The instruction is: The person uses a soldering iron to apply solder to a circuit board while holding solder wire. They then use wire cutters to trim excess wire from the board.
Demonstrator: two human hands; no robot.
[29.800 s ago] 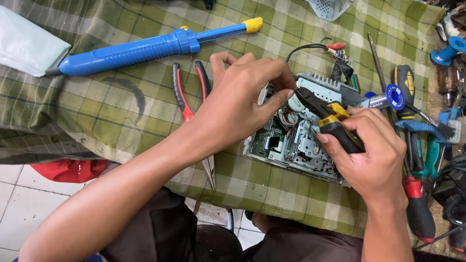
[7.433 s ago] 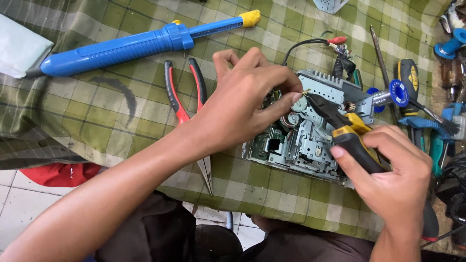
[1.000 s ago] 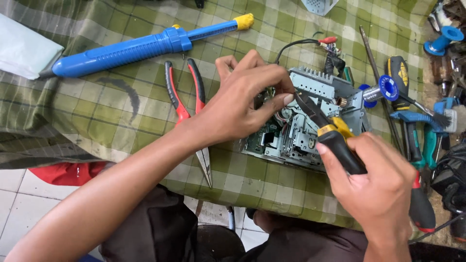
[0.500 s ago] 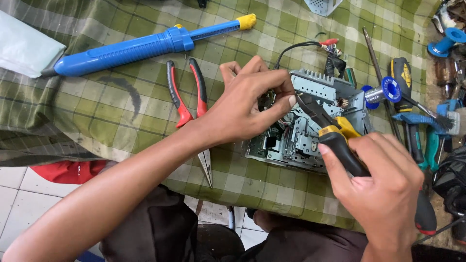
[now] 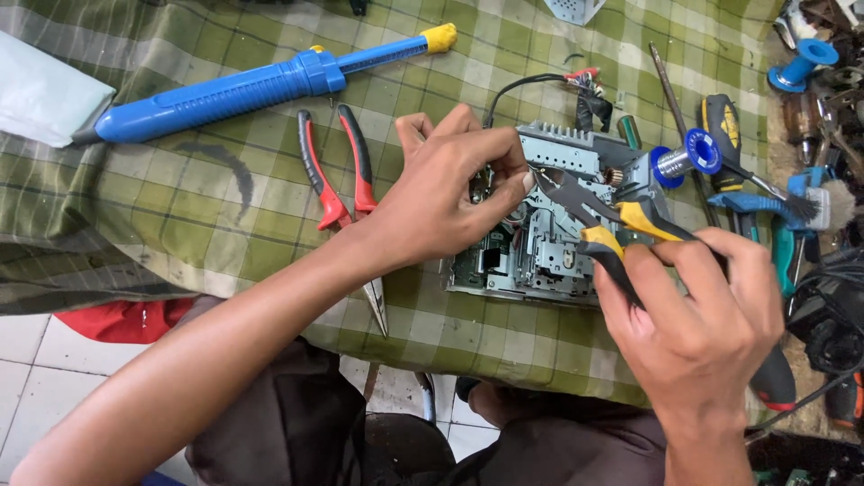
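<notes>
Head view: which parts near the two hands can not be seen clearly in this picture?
- Tips of the yellow-handled pliers: hidden behind the left hand's fingers, so what they pinch is unknown.
- Metal chassis: its left part is covered by the left hand; inner parts are too small to tell.
- Pliers handles: partly wrapped by the right hand.
- Red-handled pliers: the middle is hidden under the left forearm.

Bench in front of me covered with a green checked cloth [image 5: 180,207]. Pale floor tiles [image 5: 27,360] below its edge. Even daylight.
</notes>
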